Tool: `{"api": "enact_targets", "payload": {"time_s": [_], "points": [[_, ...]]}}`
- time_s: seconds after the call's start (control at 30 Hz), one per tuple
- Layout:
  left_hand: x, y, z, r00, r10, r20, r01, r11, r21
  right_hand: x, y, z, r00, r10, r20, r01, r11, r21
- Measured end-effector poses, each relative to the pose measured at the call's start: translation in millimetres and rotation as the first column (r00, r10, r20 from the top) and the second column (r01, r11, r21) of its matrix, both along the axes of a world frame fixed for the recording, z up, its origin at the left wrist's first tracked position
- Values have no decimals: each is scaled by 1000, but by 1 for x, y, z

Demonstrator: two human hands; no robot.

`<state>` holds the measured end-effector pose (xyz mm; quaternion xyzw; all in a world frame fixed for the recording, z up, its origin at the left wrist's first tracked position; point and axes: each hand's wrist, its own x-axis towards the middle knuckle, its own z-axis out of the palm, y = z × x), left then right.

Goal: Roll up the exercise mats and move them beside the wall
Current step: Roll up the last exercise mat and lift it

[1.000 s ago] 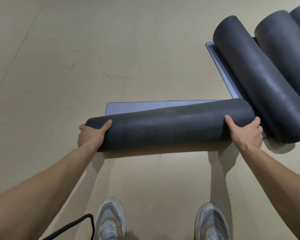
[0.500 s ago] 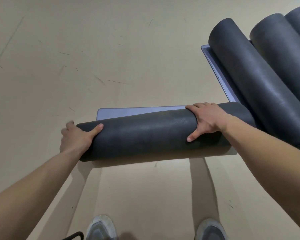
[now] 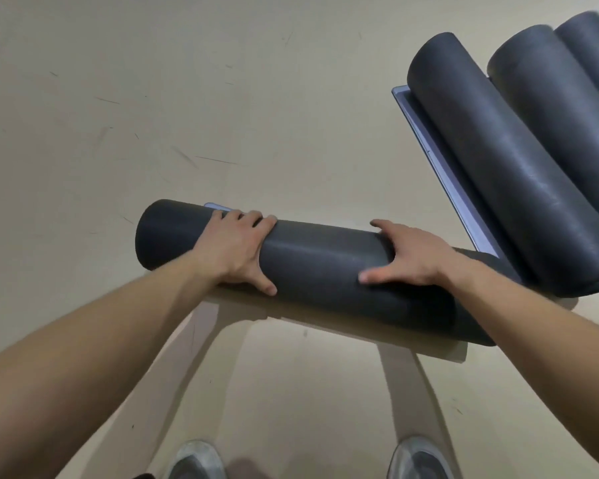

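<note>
A dark grey rolled exercise mat (image 3: 322, 264) lies across the beige floor in front of me, almost fully rolled; only a small lilac corner of its flat end (image 3: 218, 206) shows behind it. My left hand (image 3: 236, 248) lies over the top of the roll near its left end, fingers wrapped over it. Further right on the roll, my right hand (image 3: 408, 255) grips it the same way. The roll's right end touches another rolled mat (image 3: 505, 160).
Three rolled dark mats lie side by side at the upper right; the nearest has a lilac flap (image 3: 443, 167) sticking out on the floor. My two shoes (image 3: 198, 461) show at the bottom edge. Scuffed floor (image 3: 187, 98) spreads to the left and ahead.
The mat has been rolled further forward, covering nearly all of the flat lilac strip. My left hand moved from the roll's left end onto its top, and the roll now lies more slanted.
</note>
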<state>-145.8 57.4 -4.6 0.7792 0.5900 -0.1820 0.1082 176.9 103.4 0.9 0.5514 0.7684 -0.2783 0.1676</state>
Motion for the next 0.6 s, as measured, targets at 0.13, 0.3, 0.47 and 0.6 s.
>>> {"api": "enact_targets", "payload": {"time_s": [0.13,0.3,0.47,0.6], "points": [[6,32,15,1000,21,1,-20,989,-146,-6,-15,-12,972,188,141,-214,956,200],[16,2,11,989,140,-48,-146,977,-155,5,17,-1,956,277,100,-294,920,261],[15,-34,-1,919,364,152,-339,925,-171,39,16,-16,997,-32,76,-6,888,459],[-12,-77,-6,852,434,293,-449,894,-18,63,13,-24,876,-458,-152,458,689,562]]}}
